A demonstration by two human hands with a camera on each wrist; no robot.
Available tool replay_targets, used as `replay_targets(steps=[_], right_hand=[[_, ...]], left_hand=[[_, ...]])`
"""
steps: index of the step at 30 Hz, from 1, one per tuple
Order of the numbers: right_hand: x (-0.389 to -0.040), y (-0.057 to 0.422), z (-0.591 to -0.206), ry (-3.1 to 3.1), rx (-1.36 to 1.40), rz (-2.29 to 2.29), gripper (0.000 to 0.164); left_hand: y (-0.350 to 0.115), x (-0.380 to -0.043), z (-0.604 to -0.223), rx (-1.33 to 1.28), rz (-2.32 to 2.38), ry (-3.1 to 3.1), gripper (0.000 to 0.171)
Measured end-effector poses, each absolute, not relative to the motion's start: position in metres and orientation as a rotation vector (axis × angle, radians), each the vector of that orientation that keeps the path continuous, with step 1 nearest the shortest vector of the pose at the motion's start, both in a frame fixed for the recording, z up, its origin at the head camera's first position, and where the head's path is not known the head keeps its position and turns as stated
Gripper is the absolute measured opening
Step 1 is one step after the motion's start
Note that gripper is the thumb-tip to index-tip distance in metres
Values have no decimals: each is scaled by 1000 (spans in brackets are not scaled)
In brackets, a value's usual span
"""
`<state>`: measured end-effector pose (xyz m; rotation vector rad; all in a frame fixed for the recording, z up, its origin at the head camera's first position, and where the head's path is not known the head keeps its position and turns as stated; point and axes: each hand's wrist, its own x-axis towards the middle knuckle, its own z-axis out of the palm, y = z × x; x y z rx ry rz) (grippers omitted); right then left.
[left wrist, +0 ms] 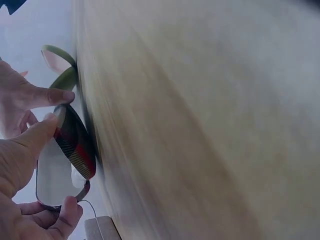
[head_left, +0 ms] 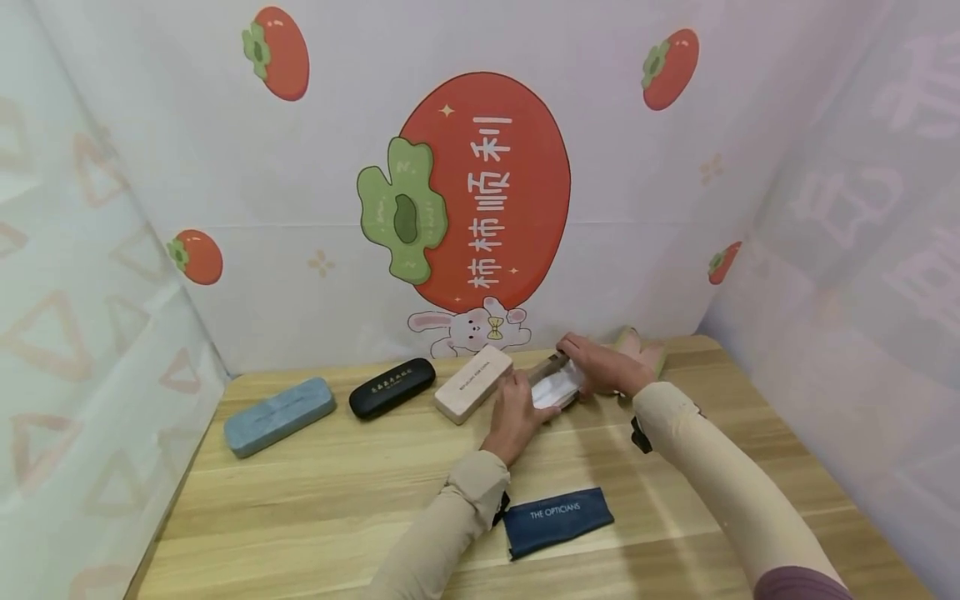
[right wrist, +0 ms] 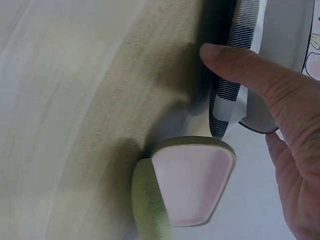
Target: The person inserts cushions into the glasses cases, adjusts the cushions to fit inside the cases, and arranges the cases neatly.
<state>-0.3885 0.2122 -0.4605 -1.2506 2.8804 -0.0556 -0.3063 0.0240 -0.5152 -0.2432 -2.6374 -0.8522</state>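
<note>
A plaid glasses case (left wrist: 75, 145) with a pale lining stands with its lid raised, and both hands hold it at the back right of the table. My left hand (head_left: 516, 417) grips its left end, thumb on the front half's rim and fingers at the lid's edge in the left wrist view. My right hand (head_left: 607, 368) holds the other end; its thumb presses the plaid outside (right wrist: 235, 65) in the right wrist view. White material (head_left: 557, 387) shows inside. Just right of this case, a green glasses case (right wrist: 192, 180) with pink lining stands open.
Left of the hands lie a cream case (head_left: 472, 385), a black case (head_left: 392, 388) and a blue case (head_left: 280, 417), all closed. A dark blue pouch (head_left: 558, 521) lies flat nearer the front of the wooden table (head_left: 322, 508). A printed backdrop (head_left: 315, 167) rises behind.
</note>
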Motion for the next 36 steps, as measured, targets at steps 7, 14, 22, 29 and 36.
replay_targets(steps=[7,14,22,29,36], right_hand=[[-384,218,-462,2894,-1283,-52,79],[-382,228,-469,2967,-1598,-41,38],[-370,232,-471,2944,-1442,-226,32],[-373,220,-484,3048,-1474,-228,31],[-376,210,-489,3100,-1460,-301,34]], left_hand=[[26,-304,-514,-283,-760,-2644,66],[24,-300,-514,-385,-790,-2600,26],[17,-298,-517,-537,-702,-2611,13],[9,-296,-514,-521,-629,-2634,8],[1,-294,-513,-530,-615,-2672,22]])
